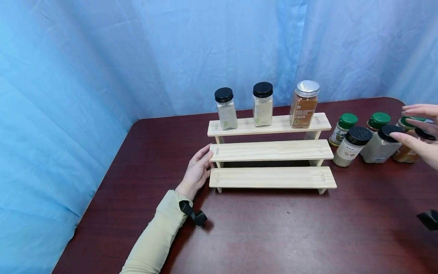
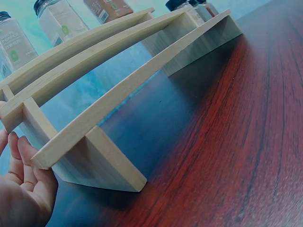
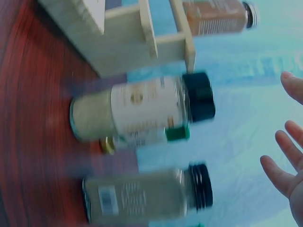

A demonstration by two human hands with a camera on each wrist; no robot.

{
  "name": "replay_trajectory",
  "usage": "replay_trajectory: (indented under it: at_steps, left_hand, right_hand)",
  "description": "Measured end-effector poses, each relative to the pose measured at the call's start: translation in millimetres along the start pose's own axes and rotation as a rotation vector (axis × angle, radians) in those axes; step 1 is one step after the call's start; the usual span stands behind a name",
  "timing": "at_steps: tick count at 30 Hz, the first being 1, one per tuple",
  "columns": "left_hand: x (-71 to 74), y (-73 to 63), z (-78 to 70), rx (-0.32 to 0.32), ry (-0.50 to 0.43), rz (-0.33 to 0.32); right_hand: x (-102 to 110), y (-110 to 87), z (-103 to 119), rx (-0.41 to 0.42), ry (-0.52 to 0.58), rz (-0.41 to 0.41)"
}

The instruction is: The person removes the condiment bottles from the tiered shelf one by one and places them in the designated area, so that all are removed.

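A three-step wooden rack stands on the table. My left hand grips the left end of its middle shelf, fingers at the board's corner in the left wrist view. On the top shelf stand two black-lidded jars of pale powder, the left jar and the middle jar, and a silver-lidded red sweet pepper jar. My right hand, partly out of frame, has its fingers spread over the jars at the right and holds nothing. Nearest it is a black-lidded grey-powder jar.
Right of the rack, several spice jars cluster: a white-labelled jar, a green-lidded bottle, another green-lidded jar and an orange-brown jar. A blue curtain hangs behind the dark red table.
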State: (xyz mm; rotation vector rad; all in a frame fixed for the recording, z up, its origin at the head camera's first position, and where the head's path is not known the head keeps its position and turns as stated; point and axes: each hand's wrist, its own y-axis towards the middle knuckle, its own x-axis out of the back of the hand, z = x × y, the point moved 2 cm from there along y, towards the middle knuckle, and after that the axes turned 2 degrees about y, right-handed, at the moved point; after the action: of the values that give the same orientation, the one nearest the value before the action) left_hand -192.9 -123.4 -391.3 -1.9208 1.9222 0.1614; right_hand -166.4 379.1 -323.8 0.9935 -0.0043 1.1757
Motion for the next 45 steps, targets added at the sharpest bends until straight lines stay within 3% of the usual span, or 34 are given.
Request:
replay_trajectory:
  at_steps: [1, 3, 7, 14, 21, 30, 45]
  left_hand:
    - [0.1, 0.0, 0.0, 0.0, -0.001, 0.001]
    - [0.1, 0.0, 0.0, 0.002, -0.006, 0.001]
    - [0.1, 0.0, -0.3, -0.003, -0.008, 0.001]
    - [0.1, -0.1, 0.5, -0.003, -0.008, -0.001]
    - [-0.3, -0.1, 1.1, -0.006, -0.008, 0.001]
    - [-0.4, -0.9, 0.1, -0.008, -0.017, 0.004]
    - [0.1, -0.8, 0.8, -0.004, -0.016, 0.009]
  right_hand:
    - [-4, 1.4, 26, 0.008, 0.002, 0.014]
    - [-10, 4.0, 49, 0.033, 0.017, 0.037]
    - [-20, 10.2, 70, 0.046, 0.05, 0.087]
    - [-42, 20.9, 83, -0.07, 0.102, 0.132]
    - [-64, 31.0, 98, -0.092, 0.151, 0.182]
    - [-86, 41.8, 104, -0.202, 0.157, 0.197]
    - [-116, 62.7, 117, -0.215, 0.212, 0.243]
